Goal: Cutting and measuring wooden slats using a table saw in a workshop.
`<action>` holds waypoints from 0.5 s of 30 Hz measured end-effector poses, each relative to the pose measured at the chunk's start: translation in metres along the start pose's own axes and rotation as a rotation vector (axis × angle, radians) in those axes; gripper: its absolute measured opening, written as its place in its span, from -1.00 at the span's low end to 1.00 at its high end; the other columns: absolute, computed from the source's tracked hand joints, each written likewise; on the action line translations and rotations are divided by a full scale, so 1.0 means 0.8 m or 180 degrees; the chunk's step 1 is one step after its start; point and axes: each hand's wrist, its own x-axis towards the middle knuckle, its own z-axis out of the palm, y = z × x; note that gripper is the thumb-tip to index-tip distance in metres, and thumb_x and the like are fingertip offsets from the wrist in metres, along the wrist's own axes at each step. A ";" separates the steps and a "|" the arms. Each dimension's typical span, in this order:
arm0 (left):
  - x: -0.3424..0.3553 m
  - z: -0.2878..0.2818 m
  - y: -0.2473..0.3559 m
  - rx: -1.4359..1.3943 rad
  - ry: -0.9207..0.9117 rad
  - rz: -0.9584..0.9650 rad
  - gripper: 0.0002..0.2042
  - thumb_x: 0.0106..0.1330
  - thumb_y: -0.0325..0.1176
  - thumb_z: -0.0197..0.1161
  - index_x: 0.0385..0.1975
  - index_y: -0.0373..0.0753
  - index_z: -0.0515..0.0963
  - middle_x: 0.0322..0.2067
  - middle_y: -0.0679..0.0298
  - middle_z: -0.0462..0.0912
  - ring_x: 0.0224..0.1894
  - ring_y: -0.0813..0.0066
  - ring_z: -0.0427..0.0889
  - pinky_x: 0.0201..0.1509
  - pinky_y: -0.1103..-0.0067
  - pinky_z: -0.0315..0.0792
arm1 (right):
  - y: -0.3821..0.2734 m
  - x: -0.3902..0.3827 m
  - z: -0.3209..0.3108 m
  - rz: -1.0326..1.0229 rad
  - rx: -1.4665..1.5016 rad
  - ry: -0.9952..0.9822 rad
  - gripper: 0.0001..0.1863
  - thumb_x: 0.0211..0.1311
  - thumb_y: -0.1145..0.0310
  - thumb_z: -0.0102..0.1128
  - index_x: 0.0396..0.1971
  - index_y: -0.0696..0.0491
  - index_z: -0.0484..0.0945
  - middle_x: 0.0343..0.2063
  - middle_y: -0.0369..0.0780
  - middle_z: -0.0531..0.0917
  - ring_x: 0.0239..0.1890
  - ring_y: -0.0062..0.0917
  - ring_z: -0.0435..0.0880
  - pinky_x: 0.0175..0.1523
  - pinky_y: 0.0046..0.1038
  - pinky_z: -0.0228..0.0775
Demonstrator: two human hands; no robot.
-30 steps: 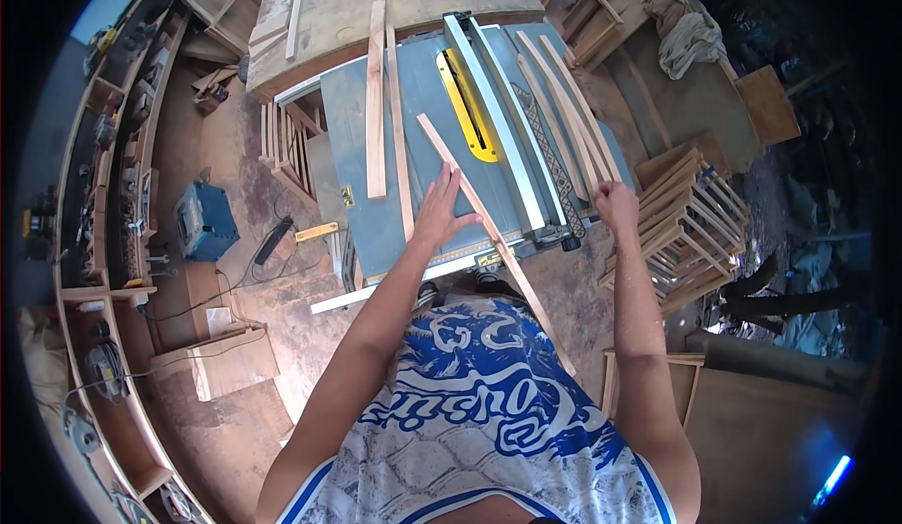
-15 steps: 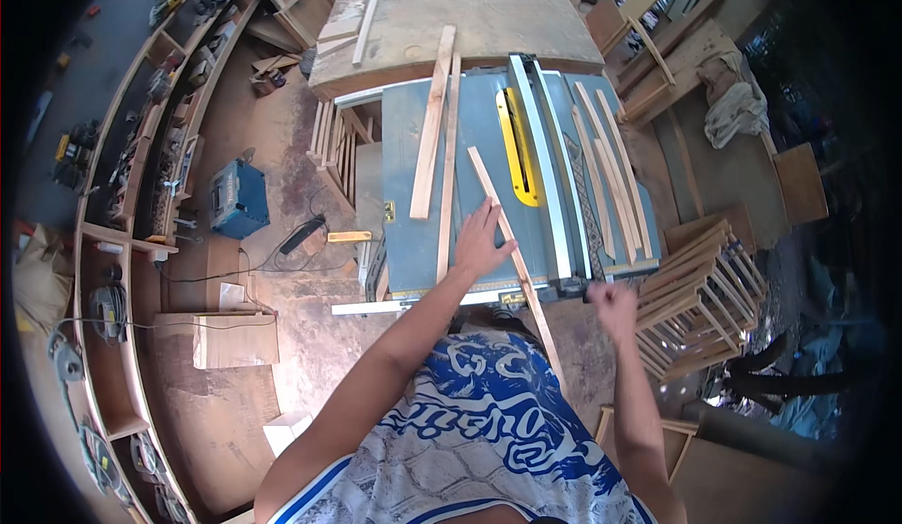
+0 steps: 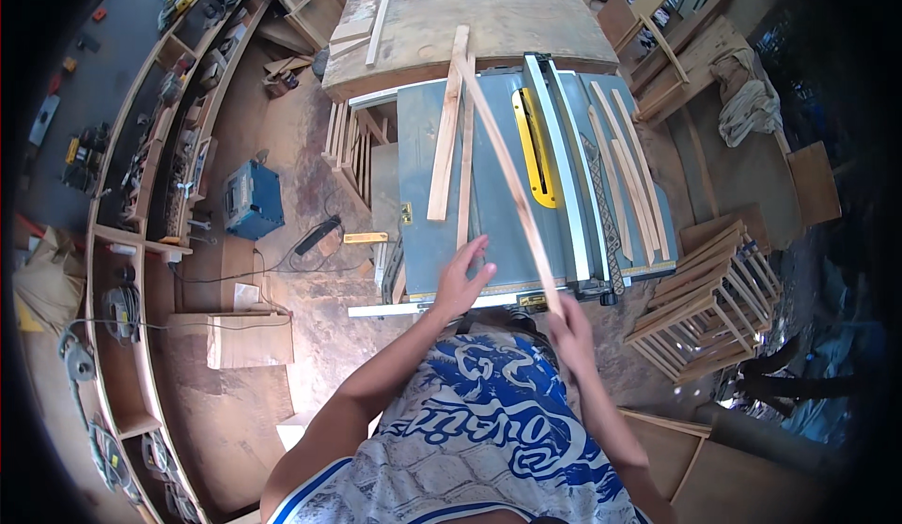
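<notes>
A thin wooden strip (image 3: 512,177) slants over the table saw, its near end gripped by my right hand (image 3: 571,331) just past the front rail. My left hand (image 3: 465,278) hovers over the front edge with fingers apart, holding nothing, left of that strip. Two more strips lie on the left of the blue-grey saw table (image 3: 418,139): a wider one (image 3: 447,139) and a narrower one (image 3: 466,167). The saw's yellow throat plate (image 3: 536,148) sits between the held strip and the long metal rip fence (image 3: 564,177).
Several cut strips (image 3: 631,177) lie right of the fence. Behind the saw stands a wooden workbench (image 3: 526,7). Slatted wooden frames (image 3: 709,308) stand at right. A blue tool case (image 3: 254,200) and a cord (image 3: 282,266) lie on the floor at left, near long shelves (image 3: 141,177).
My left hand has let go of the strip and drawn back. My right hand has come left from beside the fence and taken the strip's near end; the strip now reaches farther forward.
</notes>
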 end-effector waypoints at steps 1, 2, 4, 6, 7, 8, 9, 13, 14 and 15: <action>0.000 0.003 0.003 -0.1031 -0.0099 -0.0451 -0.47 0.32 -0.26 0.37 0.27 -0.28 0.48 0.19 0.05 0.58 0.16 0.28 0.60 0.28 0.45 0.44 | -0.050 0.029 0.039 0.0664 0.0715 -0.0130 -0.60 0.45 0.37 0.16 0.24 0.04 0.47 -0.38 -0.38 0.55 -0.46 -0.75 0.48 -0.40 -0.61 0.36; 0.011 0.001 0.009 -0.1025 -0.0156 -0.0439 -0.47 0.32 -0.26 0.37 0.27 -0.28 0.48 0.19 0.05 0.58 0.16 0.28 0.60 0.28 0.45 0.44 | -0.055 0.060 0.075 0.0322 0.0366 -0.0285 -0.56 0.46 0.37 0.14 0.30 0.05 0.44 -0.21 -0.31 0.62 -0.26 -0.62 0.60 -0.17 -0.50 0.52; 0.058 -0.014 0.018 -0.0928 0.0141 -0.0862 -0.46 0.28 -0.35 0.36 0.28 -0.24 0.45 -0.01 0.08 0.66 0.02 0.41 0.64 0.16 0.52 0.49 | -0.046 0.115 0.141 -0.0901 -0.0619 -0.0701 -0.46 0.48 0.32 0.11 0.41 0.04 0.36 0.00 -0.04 0.63 0.15 -0.19 0.58 0.29 -0.25 0.38; 0.110 -0.092 -0.052 -0.0076 0.0434 -0.0618 -0.43 0.21 -0.43 0.31 0.29 -0.23 0.43 -0.18 0.08 0.68 -0.10 0.29 0.69 0.07 0.46 0.53 | -0.035 0.134 0.197 -0.1485 -0.0695 -0.0729 -0.44 0.43 0.24 0.16 0.37 0.07 0.40 0.07 0.03 0.59 0.20 -0.10 0.55 0.30 -0.21 0.37; 0.125 -0.124 -0.089 0.0099 0.0598 -0.0415 -0.42 0.19 -0.43 0.29 0.30 -0.23 0.42 -0.16 0.05 0.65 -0.06 0.21 0.68 0.10 0.41 0.53 | -0.055 0.134 0.207 -0.1246 -0.1104 -0.0409 -0.40 0.38 0.20 0.20 0.36 0.10 0.40 0.06 0.03 0.58 0.21 -0.07 0.54 0.29 -0.18 0.38; 0.133 -0.145 -0.112 0.0261 0.0749 -0.0222 -0.40 0.17 -0.43 0.28 0.30 -0.23 0.42 -0.15 0.02 0.63 -0.03 0.13 0.68 0.12 0.35 0.52 | -0.068 0.135 0.212 -0.0987 -0.1515 -0.0071 -0.36 0.33 0.16 0.25 0.34 0.13 0.40 0.04 0.02 0.58 0.22 -0.05 0.53 0.29 -0.14 0.38; 0.136 -0.142 -0.105 0.0232 0.0675 -0.0212 -0.40 0.17 -0.43 0.28 0.30 -0.23 0.42 -0.15 0.02 0.63 -0.03 0.13 0.68 0.12 0.35 0.52 | -0.061 0.139 0.213 -0.0945 -0.1531 -0.0003 -0.36 0.33 0.16 0.25 0.34 0.13 0.40 0.04 0.02 0.58 0.22 -0.05 0.53 0.29 -0.14 0.38; 0.143 -0.143 -0.082 0.1857 0.0610 -0.0329 -0.37 0.19 -0.28 0.33 0.32 -0.24 0.44 0.07 -0.06 0.53 0.17 -0.03 0.56 0.27 0.24 0.44 | 0.002 0.163 0.229 -0.0359 -0.2145 0.0353 -0.31 0.26 0.22 0.30 0.36 0.17 0.39 -0.02 0.00 0.60 0.05 -0.09 0.62 0.18 -0.16 0.46; 0.148 -0.142 -0.089 0.1998 0.0490 -0.0327 -0.35 0.20 -0.23 0.34 0.34 -0.23 0.43 0.14 -0.06 0.49 0.23 -0.05 0.51 0.31 0.23 0.41 | 0.021 0.172 0.227 -0.0549 -0.2148 0.0635 -0.34 0.27 0.28 0.28 0.35 0.18 0.40 -0.14 -0.05 0.64 -0.06 -0.14 0.67 0.12 -0.20 0.51; 0.154 -0.140 -0.095 0.1972 0.0469 -0.0303 -0.35 0.20 -0.23 0.34 0.34 -0.23 0.43 0.14 -0.06 0.49 0.23 -0.05 0.51 0.31 0.23 0.41 | 0.035 0.182 0.215 -0.0541 -0.2166 0.0671 -0.34 0.27 0.28 0.28 0.35 0.18 0.40 -0.14 -0.05 0.64 -0.06 -0.14 0.67 0.12 -0.20 0.51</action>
